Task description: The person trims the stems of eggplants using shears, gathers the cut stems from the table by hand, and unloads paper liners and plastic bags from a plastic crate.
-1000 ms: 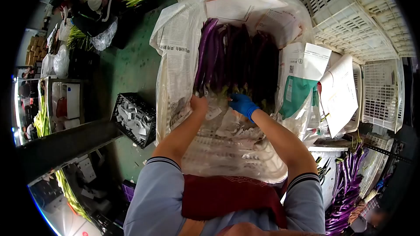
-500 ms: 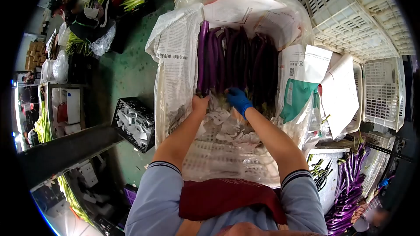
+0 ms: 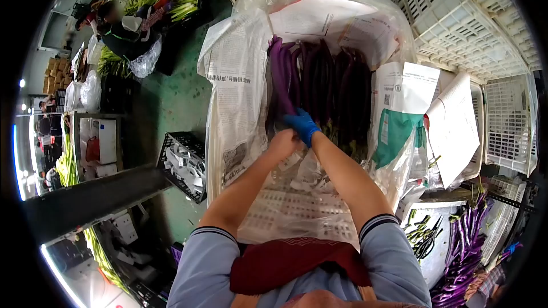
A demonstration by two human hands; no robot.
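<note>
Long dark purple eggplants (image 3: 325,82) lie side by side in a crate (image 3: 209,154) lined with newspaper (image 3: 231,74) and clear plastic. At the left of the row, one brighter eggplant (image 3: 281,74) slants, its lower end running toward my hands. My right hand (image 3: 303,126), in a blue glove, is closed around that lower part. Just below it, my bare left hand (image 3: 283,144) is closed at the stem end, which the fingers mostly hide. Crumpled paper (image 3: 308,174) lies under and below my hands.
White plastic crates (image 3: 456,28) stand at the upper right. More eggplants (image 3: 465,245) are piled at the lower right. A black crate of paper scraps (image 3: 185,162) sits on the floor at left. Another person (image 3: 123,34) is at the upper left, near green vegetables.
My left hand has moved right and slightly down, close to the gloved hand. The leftmost eggplant now slants, its lower end shifted right. The view has shifted slightly.
</note>
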